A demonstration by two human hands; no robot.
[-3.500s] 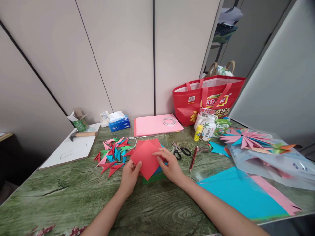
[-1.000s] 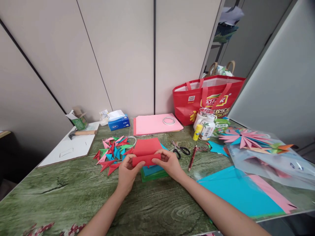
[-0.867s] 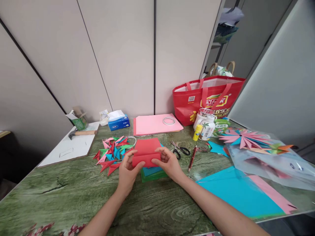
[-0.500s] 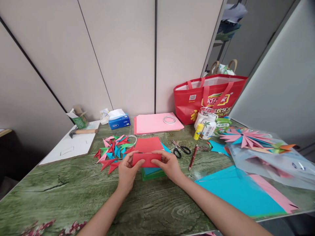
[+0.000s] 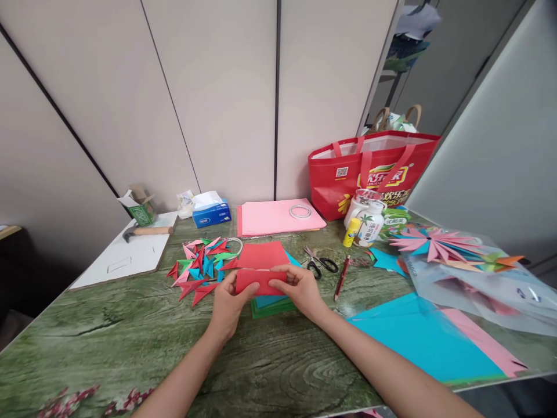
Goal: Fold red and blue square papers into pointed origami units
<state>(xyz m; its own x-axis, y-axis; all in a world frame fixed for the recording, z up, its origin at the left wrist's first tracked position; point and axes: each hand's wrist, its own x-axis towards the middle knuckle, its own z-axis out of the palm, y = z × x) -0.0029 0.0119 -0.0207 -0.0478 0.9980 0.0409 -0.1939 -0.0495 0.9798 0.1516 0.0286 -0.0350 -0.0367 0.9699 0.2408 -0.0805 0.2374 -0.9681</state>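
Note:
A red paper sheet (image 5: 263,256) is folded up from its near edge, the folded flap lying across its front. My left hand (image 5: 227,306) pinches the flap's left end, and my right hand (image 5: 299,288) pinches its right end; both are closed on the paper. The sheet rests over a small stack of blue and green paper squares (image 5: 273,305). Just left of it lies a heap of folded red, pink, blue and green paper points (image 5: 199,268).
Scissors (image 5: 319,263) and a pen (image 5: 342,278) lie right of the hands. Pink sheets with a tape ring (image 5: 278,215), a tissue box (image 5: 211,211), a glue stick (image 5: 350,231), a red bag (image 5: 369,172), big blue and pink sheets (image 5: 429,339), a hammer (image 5: 145,231).
At first the red sheet lay flat as a diamond under my fingers. Its near part has since been folded up, and both hands now pinch the flap's ends.

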